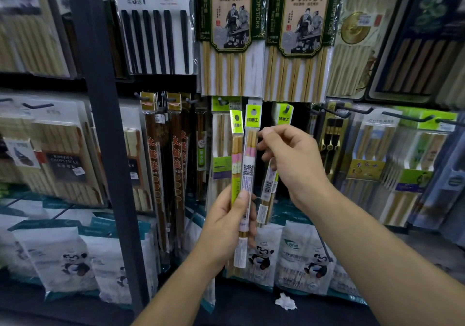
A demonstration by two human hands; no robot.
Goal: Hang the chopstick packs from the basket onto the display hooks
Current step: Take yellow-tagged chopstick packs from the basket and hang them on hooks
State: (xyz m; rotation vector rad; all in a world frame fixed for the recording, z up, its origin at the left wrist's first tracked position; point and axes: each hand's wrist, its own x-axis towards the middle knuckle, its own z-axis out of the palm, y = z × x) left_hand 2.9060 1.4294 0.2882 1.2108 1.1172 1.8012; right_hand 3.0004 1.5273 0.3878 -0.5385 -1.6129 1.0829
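A shop display wall is seen, crowded with hung chopstick packaging and divided by a dark upright post point(100, 124). Along the top row, black chopsticks on a white card point(153, 36) and two bamboo hot-pot chopstick packs point(230, 23) are hung side by side. On the shelf below, panda-printed bags point(261, 257) are stood in a row, and a crumpled white scrap point(285, 301) is seen lying in front of them.

Two slim packs with lime-green headers are held upright before the middle row of hooks: a QR-labelled chopstick pack point(249, 169) and, just beside it on the left and touching it, a second chopstick pack point(236, 149). Their lower halves are gripped by the left hand point(226, 225), fingers curled behind and thumb pressed across the front.

The right hand point(294, 159) is raised near the top of the QR-labelled pack with its fingers curled; the pack's right edge appears to be pinched between fingertip and thumb, though blur makes this uncertain. Behind that hand, a matching green-headed pack point(284, 118) is already hung on a display hook point(286, 110)
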